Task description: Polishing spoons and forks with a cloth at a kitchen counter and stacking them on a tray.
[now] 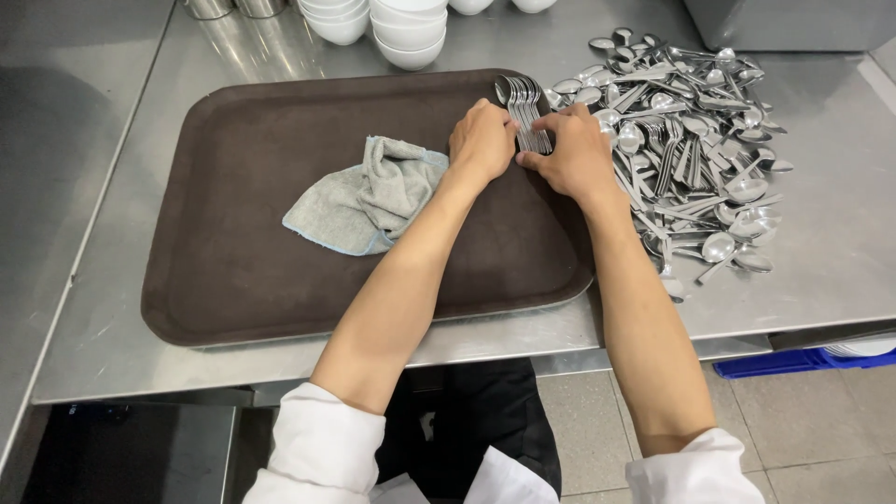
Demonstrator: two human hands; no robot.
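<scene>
A dark brown tray [233, 271] lies on a steel table. At its far right corner a neat bundle of steel spoons [523, 98] lies side by side. My left hand [481, 140] and my right hand [574, 149] press against the bundle's handles from either side, fingers curled around them. A crumpled grey cloth [369, 196] rests on the tray just left of my left hand. Right of the tray sprawls a loose heap of spoons and forks [695, 140], touching my right wrist.
Stacked white bowls [409, 28] stand at the table's back edge, with metal containers [229, 7] further left. A steel box [793, 23] sits at the back right. A blue crate [793, 359] shows under the table's right side. Tiled floor lies below.
</scene>
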